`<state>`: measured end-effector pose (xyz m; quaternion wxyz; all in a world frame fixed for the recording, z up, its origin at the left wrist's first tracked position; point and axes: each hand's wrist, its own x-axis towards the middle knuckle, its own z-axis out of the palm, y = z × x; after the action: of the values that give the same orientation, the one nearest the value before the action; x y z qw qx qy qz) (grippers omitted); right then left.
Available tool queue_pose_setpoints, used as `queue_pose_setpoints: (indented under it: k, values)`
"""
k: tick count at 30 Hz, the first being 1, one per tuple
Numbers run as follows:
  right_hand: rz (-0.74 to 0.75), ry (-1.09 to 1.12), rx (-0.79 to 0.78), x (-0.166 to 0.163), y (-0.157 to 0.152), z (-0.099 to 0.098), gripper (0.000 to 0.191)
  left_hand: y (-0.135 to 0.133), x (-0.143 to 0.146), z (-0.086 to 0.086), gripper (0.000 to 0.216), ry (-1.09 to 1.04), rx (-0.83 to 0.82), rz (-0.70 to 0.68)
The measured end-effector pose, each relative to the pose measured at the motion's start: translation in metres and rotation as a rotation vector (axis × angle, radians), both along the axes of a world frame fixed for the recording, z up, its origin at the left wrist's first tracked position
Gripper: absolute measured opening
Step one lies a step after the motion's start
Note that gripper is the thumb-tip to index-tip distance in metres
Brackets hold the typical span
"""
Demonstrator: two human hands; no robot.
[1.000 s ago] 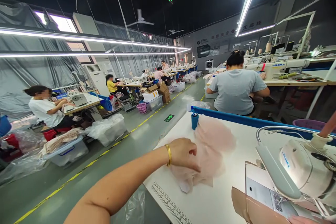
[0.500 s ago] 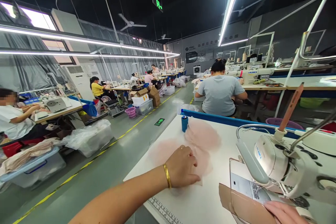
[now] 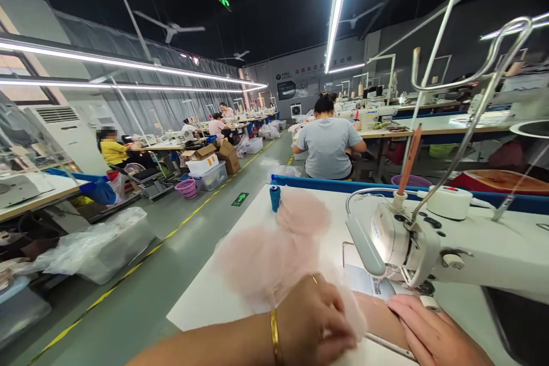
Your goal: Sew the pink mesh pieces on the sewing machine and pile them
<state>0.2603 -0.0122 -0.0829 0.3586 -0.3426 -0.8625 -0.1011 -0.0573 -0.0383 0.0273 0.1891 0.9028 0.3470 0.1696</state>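
1. Moved since half a second back: left hand (image 3: 315, 326) has dragged the pink tulle (image 3: 266, 260) in toward the near table edge. Right hand (image 3: 433, 334) has come further in beside it.
2. Far left of the grip, off the table: plastic bags (image 3: 94, 246) on the floor, with a seated person in yellow (image 3: 114, 151) beyond them.
3. Left of the grip and beyond it: white table (image 3: 201, 303). The tulle lies on it in a loose, puffy heap, its near edge running under the left hand.
4. The grip: left hand with a gold bangle (image 3: 274, 337) on the wrist, fingers curled down and closed on the tulle's near edge. It is blurred, so the exact pinch can't be made out.
5. Straight beyond the grip: blue thread spool (image 3: 275, 198) upright, just beside the tulle's far edge. Further off, a person in a grey shirt (image 3: 328, 146) sits with their back turned.
6. Right of the grip: brown card (image 3: 375, 317), then the right hand lying flat, palm down, fingers straight, holding nothing. It is near the left hand but apart.
7. Right of the grip and beyond: sewing machine (image 3: 429, 240), its needle end just past the right fingertips.
8. Judgement: slippery, airy stuff. Better to smooth one layer flat and keep the hold light. Feed it level toward the needle end, fingertips kept to the side of it.
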Motion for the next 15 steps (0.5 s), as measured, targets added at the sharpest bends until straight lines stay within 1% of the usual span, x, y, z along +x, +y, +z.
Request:
queue_pose_setpoints:
  k: [1, 2, 3, 4, 6, 8, 9, 10, 12, 13, 15]
  values:
    - [-0.018, 0.014, 0.003, -0.003, -0.006, 0.008, 0.035, -0.005, 0.007, -0.004, 0.025, -0.014, -0.065, -0.114]
    - [-0.041, 0.039, -0.007, -0.007, -0.012, 0.015, 0.032, -0.008, 0.013, -0.006, 0.027, -0.021, -0.117, -0.191]
    - [-0.055, 0.067, -0.023, -0.010, -0.017, 0.022, 0.029, -0.008, 0.016, -0.006, 0.028, -0.027, -0.140, -0.207]
    - [-0.058, 0.090, -0.052, -0.014, -0.021, 0.028, 0.027, -0.006, 0.017, -0.003, 0.027, -0.031, -0.135, -0.171]
    - [-0.039, 0.144, -0.119, -0.022, -0.028, 0.038, 0.024, 0.004, 0.016, 0.005, 0.022, -0.009, -0.072, -0.006]
    - [0.021, 0.174, -0.197, -0.033, -0.032, 0.042, 0.024, 0.018, 0.013, 0.014, 0.020, 0.075, -0.022, 0.154]
    - [0.067, 0.171, -0.226, -0.039, -0.034, 0.042, 0.025, 0.023, 0.012, 0.016, 0.019, 0.127, -0.022, 0.203]
    - [0.121, 0.156, -0.244, -0.045, -0.035, 0.041, 0.030, 0.027, 0.011, 0.017, 0.018, 0.178, -0.041, 0.228]
    - [0.233, 0.125, -0.238, -0.057, -0.037, 0.037, 0.041, 0.031, 0.011, 0.016, 0.015, 0.265, -0.119, 0.226]
    - [0.263, 0.126, -0.232, -0.061, -0.038, 0.035, 0.041, 0.031, 0.011, 0.015, 0.015, 0.296, -0.159, 0.214]
    - [0.271, 0.147, -0.267, -0.065, -0.039, 0.033, 0.030, 0.029, 0.011, 0.011, 0.017, 0.333, -0.206, 0.209]
